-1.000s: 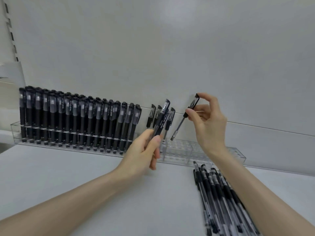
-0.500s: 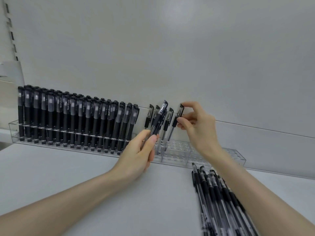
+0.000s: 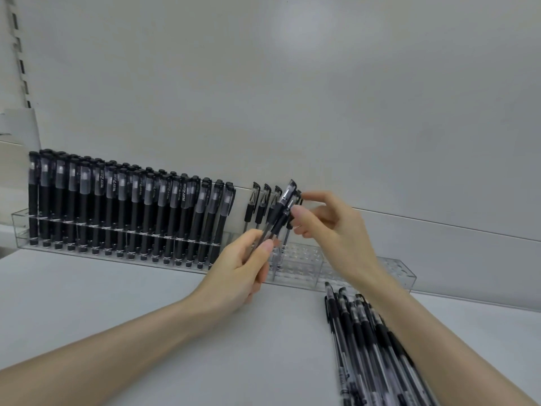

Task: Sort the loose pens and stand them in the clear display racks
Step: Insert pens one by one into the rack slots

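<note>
Surface (image 3: 117, 303) spreads below, a packed clear rack (image 3: 20, 230) well off to the outer side of the left grip (image 3: 243, 273), a nearly empty rack (image 3: 401, 273) just beyond the right grip (image 3: 333, 230) with a few standing pens (image 3: 253, 200) close by it, and the loose pens (image 3: 360, 332) heaped under the right forearm (image 3: 439, 347). The left grip is closed round the lower barrels of a small pen bundle (image 3: 278, 212), caps up, while the right grip's thumb and forefinger sit at those caps, pinching or not I cannot tell. Light, stiff and slick, each pen probably wants taking singly near its capped end.
</note>
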A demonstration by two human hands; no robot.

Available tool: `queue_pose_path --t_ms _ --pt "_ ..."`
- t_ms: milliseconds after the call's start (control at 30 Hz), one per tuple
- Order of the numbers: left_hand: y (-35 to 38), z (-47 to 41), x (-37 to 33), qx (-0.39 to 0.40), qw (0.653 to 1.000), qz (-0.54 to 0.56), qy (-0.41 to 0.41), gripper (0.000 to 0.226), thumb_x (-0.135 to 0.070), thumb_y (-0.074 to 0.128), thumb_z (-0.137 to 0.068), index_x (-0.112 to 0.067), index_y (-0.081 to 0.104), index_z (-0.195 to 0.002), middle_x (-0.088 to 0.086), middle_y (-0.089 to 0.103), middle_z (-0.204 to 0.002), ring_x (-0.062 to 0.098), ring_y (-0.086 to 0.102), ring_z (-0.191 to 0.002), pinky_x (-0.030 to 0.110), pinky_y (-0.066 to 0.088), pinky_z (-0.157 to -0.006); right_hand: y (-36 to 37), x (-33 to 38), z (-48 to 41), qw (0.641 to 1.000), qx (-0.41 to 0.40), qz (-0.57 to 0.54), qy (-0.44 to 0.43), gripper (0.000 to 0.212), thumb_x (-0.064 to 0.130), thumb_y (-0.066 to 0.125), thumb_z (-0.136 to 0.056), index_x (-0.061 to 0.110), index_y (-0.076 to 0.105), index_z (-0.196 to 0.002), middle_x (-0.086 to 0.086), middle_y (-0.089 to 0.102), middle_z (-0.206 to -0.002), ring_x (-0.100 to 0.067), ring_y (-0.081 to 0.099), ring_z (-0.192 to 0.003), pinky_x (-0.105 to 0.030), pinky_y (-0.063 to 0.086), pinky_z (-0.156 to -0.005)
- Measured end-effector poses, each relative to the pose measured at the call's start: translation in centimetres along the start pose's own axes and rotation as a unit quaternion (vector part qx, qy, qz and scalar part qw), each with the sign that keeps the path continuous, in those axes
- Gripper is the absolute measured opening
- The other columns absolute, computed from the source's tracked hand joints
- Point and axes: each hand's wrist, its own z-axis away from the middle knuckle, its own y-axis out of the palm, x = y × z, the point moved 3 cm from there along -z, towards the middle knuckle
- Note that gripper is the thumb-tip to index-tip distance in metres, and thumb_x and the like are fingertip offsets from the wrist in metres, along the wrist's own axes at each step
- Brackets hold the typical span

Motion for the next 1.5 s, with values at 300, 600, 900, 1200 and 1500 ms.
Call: queue_pose_path --t_ms 300,600,900,1200,1500 --pt "1.1 0.4 0.5 0.044 0.999 -0.018 0.012 0.019 -0.02 0.043 -0.099 -0.015 0.061 -0.099 -0.004 0.053 -0.058 0.008 0.041 -0.045 0.02 0.032 -0.041 -0.3 0.3 1.6 0.971 0.012 -0.233 0.047 0.024 -0.005 0.064 -0.082 0.003 0.057 -0.103 -0.008 0.072 -0.072 -0.015 0.069 -0.062 -0.024 0.056 -0.062" --pt "-0.4 0.0 0.9 -0.058 0.985 -0.137 0.081 0.019 -0.022 0.043 -0.098 -0.017 0.061 -0.097 -0.019 0.059 -0.072 0.004 0.052 -0.065 0.019 0.042 -0.058 -3.6 1.2 -0.7 0.984 -0.156 -0.031 -0.079 0.04 0.006 0.072 -0.082 0.034 0.049 -0.097 -0.003 0.068 -0.079 -0.021 0.07 -0.073 -0.036 0.058 -0.072" --pt "-0.6 -0.3 1.1 -0.073 0.989 -0.108 0.064 0.039 -0.031 0.043 -0.097 0.008 0.047 -0.099 -0.014 0.029 -0.05 0.009 0.024 -0.05 0.027 0.021 -0.049 -1.6 -1.0 -1.7 0.988 -0.126 0.041 -0.079 0.034 0.009 0.07 -0.084 0.029 0.052 -0.104 0.004 0.062 -0.08 -0.023 0.069 -0.075 -0.04 0.057 -0.074" --pt "-0.6 -0.4 0.9 -0.068 0.991 -0.098 0.057 0.038 -0.03 0.042 -0.098 0.008 0.046 -0.099 -0.014 0.03 -0.046 0.006 0.024 -0.046 0.023 0.02 -0.046 -1.2 -1.8 -2.0 0.991 -0.064 0.087 -0.079 0.032 -0.001 0.062 -0.088 0.02 0.055 -0.111 0.002 0.066 -0.075 -0.004 0.067 -0.07 -0.016 0.055 -0.07" --pt "-0.2 -0.2 0.8 -0.061 0.996 -0.067 0.013 0.027 -0.027 0.038 -0.1 -0.007 0.056 -0.097 -0.012 0.032 -0.051 0.004 0.026 -0.041 0.02 0.022 -0.044 -1.2 -1.7 -1.1 0.983 -0.055 0.163 -0.059 0.025 0.015 0.063 -0.091 0.021 0.059 -0.114 -0.001 0.069 -0.078 -0.018 0.067 -0.07 -0.043 0.056 -0.075"
